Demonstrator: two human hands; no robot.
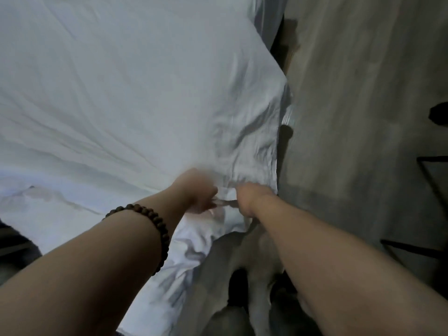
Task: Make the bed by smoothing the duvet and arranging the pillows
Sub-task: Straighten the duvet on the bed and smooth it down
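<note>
A white duvet (126, 93) covers most of the view, wrinkled toward its near right corner. My left hand (197, 192) and my right hand (249, 198) are close together at that corner, both gripping bunched duvet fabric at the bed's edge. A brown bead bracelet (155, 223) is on my left forearm. Below the hands a white sheet (194, 248) hangs crumpled over the side of the bed. No pillow is in view. The picture is blurred around the hands.
Pale wood-look floor (351, 117) runs along the right of the bed. Dark thin-framed objects (431, 180) stand at the far right edge. My legs and dark shoes (238, 287) are on the floor beside the bed, bottom centre.
</note>
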